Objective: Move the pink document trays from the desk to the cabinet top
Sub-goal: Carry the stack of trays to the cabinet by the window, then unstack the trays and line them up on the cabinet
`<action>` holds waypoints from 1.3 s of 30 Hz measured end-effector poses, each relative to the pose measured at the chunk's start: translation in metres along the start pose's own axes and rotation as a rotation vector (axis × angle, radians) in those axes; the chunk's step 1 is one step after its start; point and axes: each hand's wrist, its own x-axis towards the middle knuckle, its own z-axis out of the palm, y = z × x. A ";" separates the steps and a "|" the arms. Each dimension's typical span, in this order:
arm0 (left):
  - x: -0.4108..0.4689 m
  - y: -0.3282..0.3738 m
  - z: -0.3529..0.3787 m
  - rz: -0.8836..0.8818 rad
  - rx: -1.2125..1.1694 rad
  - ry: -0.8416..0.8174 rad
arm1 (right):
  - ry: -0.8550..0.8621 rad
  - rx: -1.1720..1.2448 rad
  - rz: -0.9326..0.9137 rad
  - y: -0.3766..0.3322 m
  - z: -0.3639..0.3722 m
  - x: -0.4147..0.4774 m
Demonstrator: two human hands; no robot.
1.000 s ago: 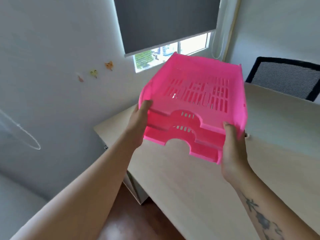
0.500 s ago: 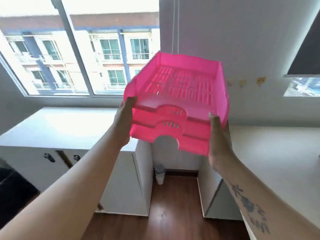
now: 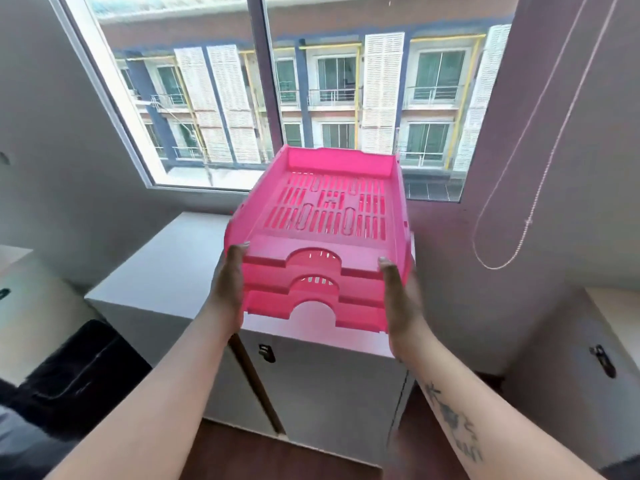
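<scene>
A stack of three pink document trays (image 3: 322,233) with slotted bottoms is held level in front of me, over the right part of the white cabinet top (image 3: 162,271). My left hand (image 3: 228,289) presses on the stack's left side and my right hand (image 3: 401,299) on its right side. The stack's near edge is close above the cabinet's front edge; whether it touches the top I cannot tell. Under the trays the cabinet top is hidden.
A large window (image 3: 311,98) lies behind the cabinet. A blind cord (image 3: 512,216) hangs at the right. The desk corner (image 3: 613,306) shows at far right, a black object (image 3: 79,372) at lower left, and brown floor (image 3: 294,459) below.
I have turned left from the desk to face the cabinet and window. The trays, still gripped by both hands, have come lower and now sit over the cabinet top.
</scene>
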 end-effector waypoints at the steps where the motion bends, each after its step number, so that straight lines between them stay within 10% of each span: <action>1: 0.011 -0.004 -0.012 -0.013 0.017 0.013 | 0.001 -0.005 0.005 0.004 0.015 0.005; 14: 0.051 -0.080 -0.072 -0.116 -0.004 0.225 | -0.166 -0.169 0.089 0.062 0.082 0.065; 31: 0.090 0.016 -0.086 0.078 0.497 0.364 | -0.159 -0.498 0.069 -0.027 0.108 0.138; 39: 0.140 0.055 -0.237 0.116 0.453 0.514 | -0.263 -0.312 -0.002 -0.017 0.243 0.122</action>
